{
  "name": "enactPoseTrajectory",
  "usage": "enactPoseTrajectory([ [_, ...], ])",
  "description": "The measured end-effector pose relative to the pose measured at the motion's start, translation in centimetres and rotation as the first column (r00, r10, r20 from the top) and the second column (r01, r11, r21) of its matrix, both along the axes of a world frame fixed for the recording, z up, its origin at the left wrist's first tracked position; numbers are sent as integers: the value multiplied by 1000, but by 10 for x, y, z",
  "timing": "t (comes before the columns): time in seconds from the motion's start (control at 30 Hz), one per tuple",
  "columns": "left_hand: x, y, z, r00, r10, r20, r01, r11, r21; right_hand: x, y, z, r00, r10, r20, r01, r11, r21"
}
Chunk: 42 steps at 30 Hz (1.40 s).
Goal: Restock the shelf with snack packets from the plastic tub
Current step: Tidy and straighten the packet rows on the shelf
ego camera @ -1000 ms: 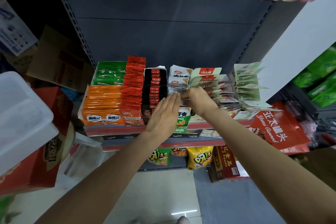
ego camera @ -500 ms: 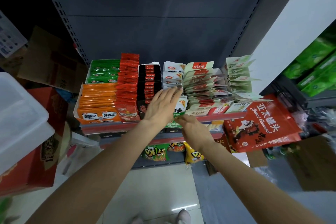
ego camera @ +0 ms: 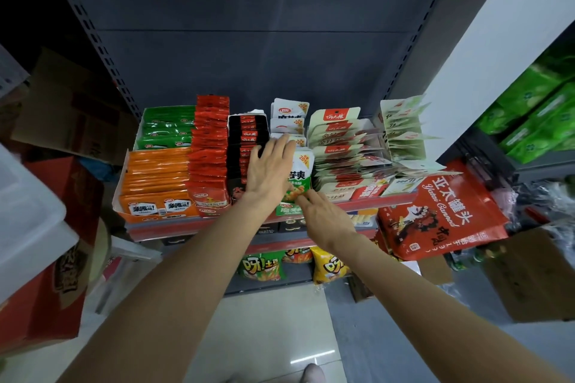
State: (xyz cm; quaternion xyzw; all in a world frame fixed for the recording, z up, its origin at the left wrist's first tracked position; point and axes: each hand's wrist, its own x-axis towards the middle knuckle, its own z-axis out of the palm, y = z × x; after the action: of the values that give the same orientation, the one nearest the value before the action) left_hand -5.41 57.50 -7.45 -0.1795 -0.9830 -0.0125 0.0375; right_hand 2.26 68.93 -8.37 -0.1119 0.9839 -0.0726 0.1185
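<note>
The shelf (ego camera: 199, 222) holds rows of snack packets: orange (ego camera: 158, 177), green (ego camera: 166, 127), red (ego camera: 210, 149), black (ego camera: 244, 137) and white ones (ego camera: 339, 149). A white-and-green packet (ego camera: 301, 177) stands at the front of the middle row. My left hand (ego camera: 269, 171) lies flat with straight fingers against that row, beside the black packets. My right hand (ego camera: 323, 214) touches the lower edge of the white-and-green packet with its fingertips. The white plastic tub (ego camera: 28, 227) shows at the left edge; its inside is hidden.
A big red pouch (ego camera: 441, 211) hangs at the shelf's right end. Chip bags (ego camera: 264, 264) sit on a lower shelf. Red and brown cartons (ego camera: 62, 274) stand under the tub at left. Green packs (ego camera: 535, 109) fill shelving at right.
My right hand has drawn back from the top of the white packet row down to the front edge of the shelf. My left hand stays flat on the row.
</note>
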Motion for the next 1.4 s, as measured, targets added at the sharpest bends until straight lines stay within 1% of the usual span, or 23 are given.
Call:
enactPoseTrajectory([
  [0.1,-6,-4,0,999,11,-35,-12,1000,-16,-12,-8,-7,1000,3,3,-3,999,36],
  [0.2,-14,-4,-1,999,35,-41,-36,999,-14,-22,-8,-16,999,-15,48,12,998,67],
  [0.3,-14,-2,-5,1000,-20,6,20,997,-69,-23,-4,-20,998,-23,65,20,999,51],
  [0.4,-14,-3,-8,1000,-24,-3,24,996,-83,-21,-8,-23,997,-53,65,51,998,22],
  [0.47,-11,-4,-7,999,-44,-8,43,997,-60,-23,-12,-24,994,-83,65,83,997,-1],
  [0.53,-8,-7,-5,995,-103,-19,103,995,-14,-24,-12,-23,992,-104,70,106,994,-29],
  [0.63,-1,-13,-6,981,-179,-74,181,983,23,-19,-8,-19,993,-74,94,77,997,-26],
  [0.7,4,-13,-10,982,-160,-103,163,986,19,-13,-7,-17,993,-54,107,57,998,-19],
  [0.83,-1,0,-15,996,-30,-80,30,1000,-6,-16,-10,-17,993,-55,106,57,998,-17],
  [0.9,-6,1,-15,998,-20,-54,19,1000,-9,-15,-9,-12,990,-41,138,43,999,-11],
  [0.97,-6,-2,-15,997,-57,-58,56,998,-21,-8,-4,0,986,-11,164,12,1000,-6],
  [1.0,-3,-5,-16,992,-98,-76,96,995,-30,-3,0,8,991,-5,136,8,1000,-21],
  [1.03,2,-9,-17,984,-151,-96,149,988,-31,1,4,16,998,-25,63,30,997,-74],
  [1.07,7,-12,-19,972,-205,-112,202,979,-33,3,8,24,996,-79,-42,72,985,-156],
  [1.13,15,-19,-22,950,-277,-142,273,961,-48,-4,20,38,944,-213,-254,125,938,-323],
  [1.17,17,-23,-21,944,-293,-153,289,956,-50,-13,26,42,915,-245,-320,123,925,-359],
  [1.2,19,-26,-20,939,-303,-164,300,953,-46,-23,31,45,902,-243,-358,109,928,-356],
  [1.27,19,-30,-19,931,-316,-183,323,946,11,-46,35,49,914,-165,-372,52,954,-295],
  [1.33,18,-34,-16,926,-324,-195,340,939,55,-66,33,49,936,-49,-350,-25,978,-205],
  [1.4,16,-35,-12,925,-343,-162,360,929,90,-79,26,49,942,113,-317,-140,988,-63],
])
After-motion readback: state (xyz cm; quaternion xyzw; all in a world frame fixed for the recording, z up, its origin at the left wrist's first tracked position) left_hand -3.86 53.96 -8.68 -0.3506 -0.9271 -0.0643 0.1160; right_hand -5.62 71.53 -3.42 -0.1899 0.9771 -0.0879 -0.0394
